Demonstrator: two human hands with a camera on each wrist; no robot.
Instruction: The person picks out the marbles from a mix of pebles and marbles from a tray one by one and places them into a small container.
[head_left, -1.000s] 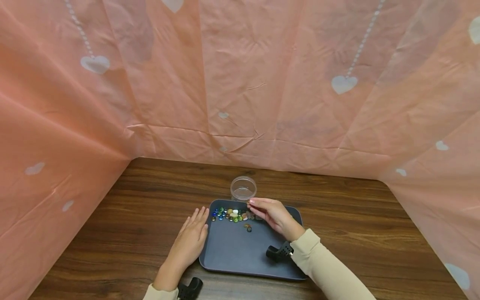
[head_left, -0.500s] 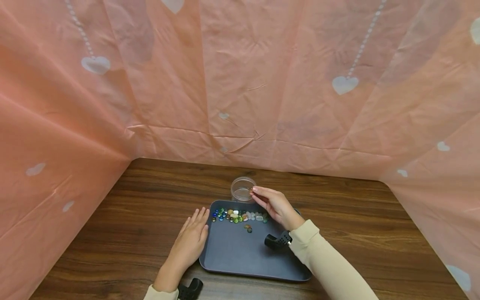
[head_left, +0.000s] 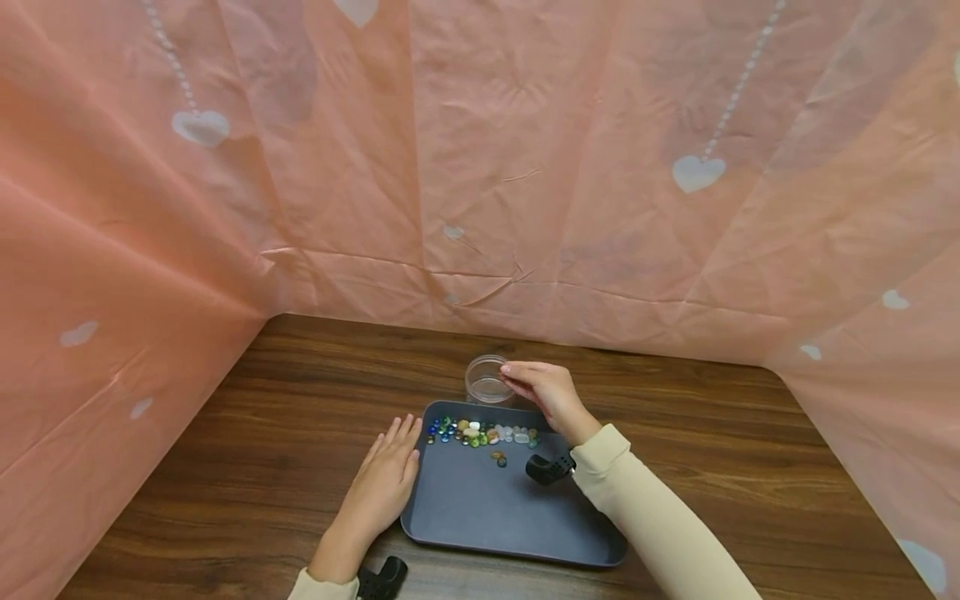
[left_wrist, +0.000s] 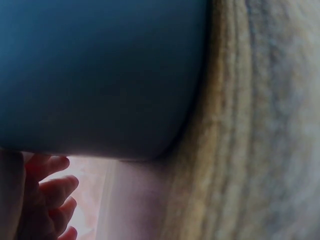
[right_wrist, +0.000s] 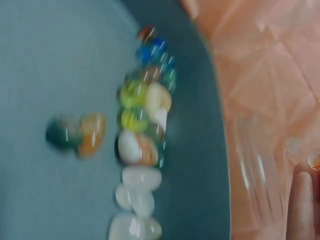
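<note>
My right hand (head_left: 546, 392) pinches a small orange-brown stone (right_wrist: 314, 159) between its fingertips, at the right rim of a clear round plastic jar (head_left: 487, 382). The jar stands just behind a dark grey rectangular tray (head_left: 480, 517). My left hand (head_left: 382, 479) lies with straight fingers along the tray's left edge; in the left wrist view its fingers (left_wrist: 57, 191) show below the tray's side. Along the tray's far side runs a row of polished stones and glass beads, among them white stones (right_wrist: 141, 178). Nearer the middle sit an amber stone (right_wrist: 92, 134) and a dark green one (right_wrist: 64, 133), touching.
Everything stands on a dark wood-grain table (head_left: 247, 450). A pink cloth (head_left: 480, 167) with white hearts hangs around its back and sides. Black wrist cameras (head_left: 550, 469) are strapped on both wrists, the right one hanging over the tray.
My right hand has moved from over the tray's far edge up and back to the jar's rim, carrying the small stone. My left hand has stayed beside the tray.
</note>
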